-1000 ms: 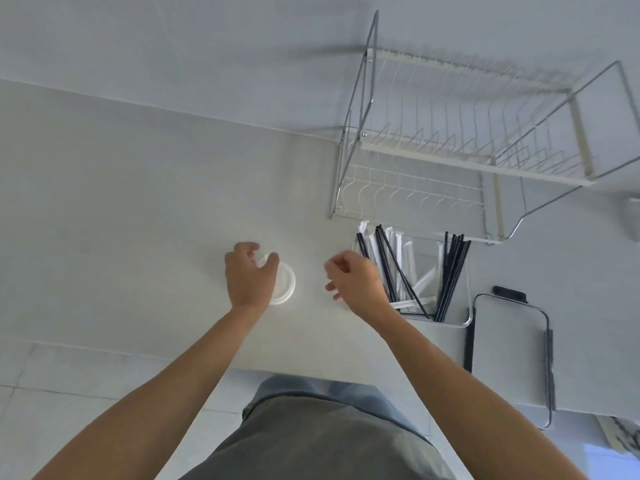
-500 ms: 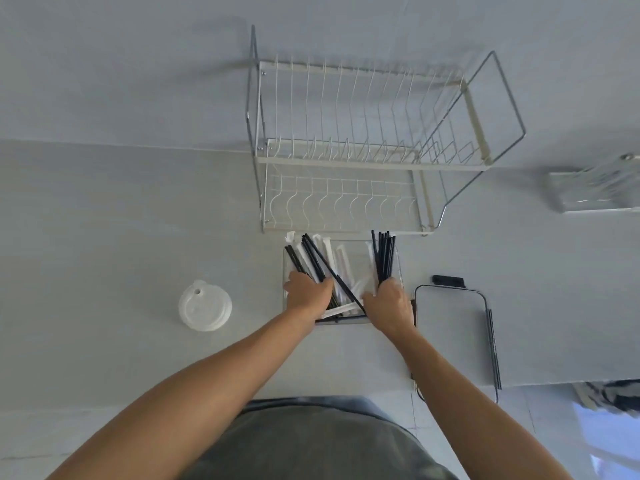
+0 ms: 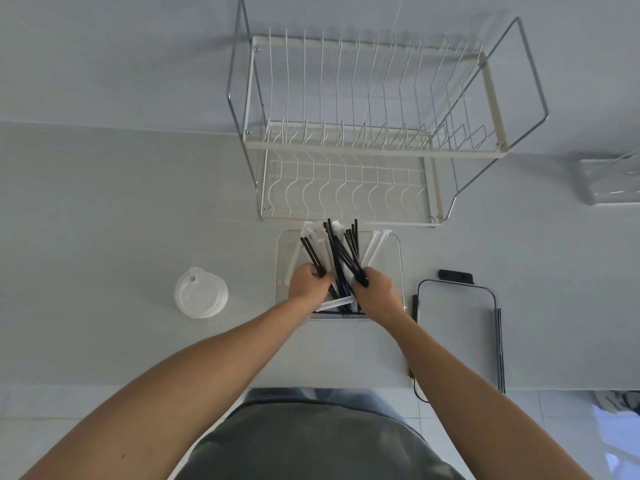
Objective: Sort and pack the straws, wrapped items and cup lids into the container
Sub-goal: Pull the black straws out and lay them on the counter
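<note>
A clear plastic container stands on the counter in front of me, holding black straws and white wrapped items. Both my hands are inside it. My left hand grips a bunch of black straws at its left side. My right hand grips another bunch of black straws, which fan up and to the left. One wrapped item lies flat across the container's near end between my wrists. A stack of translucent cup lids sits on the counter to the left of the container.
A two-tier wire dish rack stands just behind the container against the wall. A flat lid with black clips lies to the right. A clear box sits at the far right. The counter's front edge runs just below my forearms.
My left hand has let go of the cup lids, and both hands moved into the container. Since half a second ago the right-hand bunch has swung left toward the middle.
</note>
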